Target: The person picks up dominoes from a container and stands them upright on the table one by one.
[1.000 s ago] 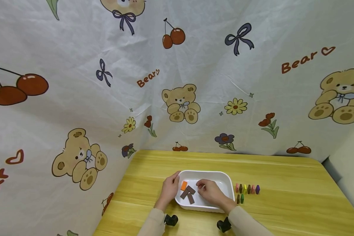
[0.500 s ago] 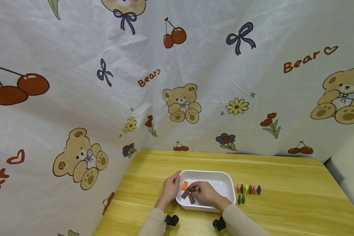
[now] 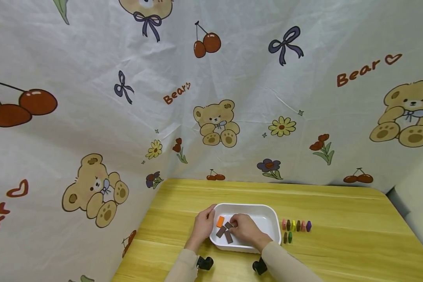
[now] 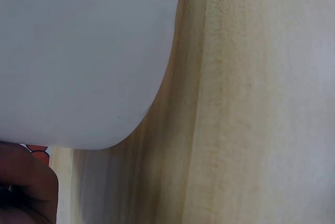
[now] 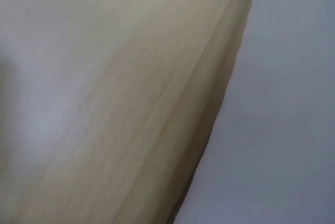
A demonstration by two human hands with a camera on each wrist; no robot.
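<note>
A white tray sits on the yellow wooden table. In it lie an orange block and two dark brown blocks, close together at the left end. My left hand grips the tray's left rim, thumb over the edge. My right hand reaches into the tray from the right, its fingers curled and pinching a third brown block beside the others. The left wrist view shows only the tray's white wall, wood and a bit of a finger. The right wrist view shows the tray's wall and table wood.
Right of the tray several small coloured crayon-like pieces stand in a row, with two more just in front. A printed cloth with bears and cherries hangs behind and to the left of the table. The table's right edge is near a wall.
My right hand slid left inside the tray, from its middle to the brown blocks, and closed on one. The left hand stayed on the rim.
</note>
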